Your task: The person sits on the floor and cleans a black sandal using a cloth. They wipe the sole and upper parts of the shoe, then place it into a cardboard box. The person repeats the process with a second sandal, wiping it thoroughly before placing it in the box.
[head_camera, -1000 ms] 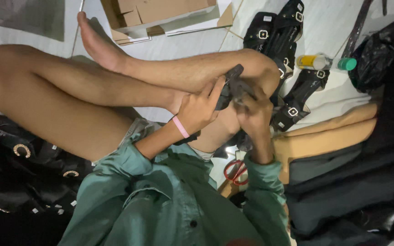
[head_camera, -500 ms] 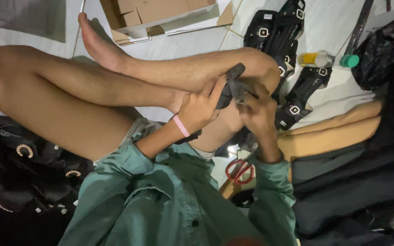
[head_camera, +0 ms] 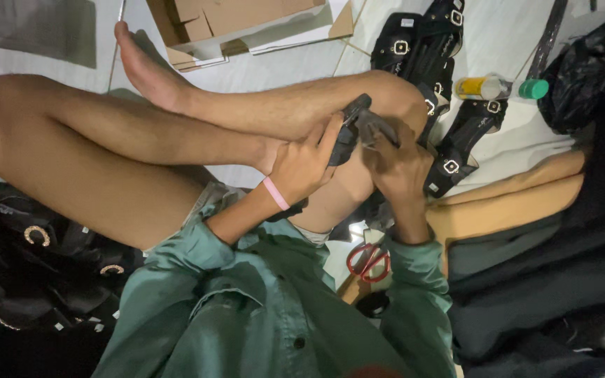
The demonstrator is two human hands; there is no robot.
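Note:
I sit on the floor with my bare legs crossed, in a green shirt. Both hands work a black sandal strap piece (head_camera: pixel 356 126) against my knee. My left hand (head_camera: pixel 304 166), with a pink band on its wrist, grips the left end of the piece. Its right end is pinched under the fingers of my right hand (head_camera: pixel 399 164). How the piece is folded is hidden by my fingers.
Black buckled sandals (head_camera: pixel 421 42) lie beyond my knee, another (head_camera: pixel 465 140) to the right. A yellow glue bottle with a green cap (head_camera: pixel 498 87), red-handled scissors (head_camera: pixel 368 262), an open cardboard box (head_camera: pixel 239 24), a heap of black straps with gold rings (head_camera: pixel 43 259), tan sheets (head_camera: pixel 505 210).
My hands have stayed on the black piece at my knee, with only slight finger shifts. The view has drifted a little.

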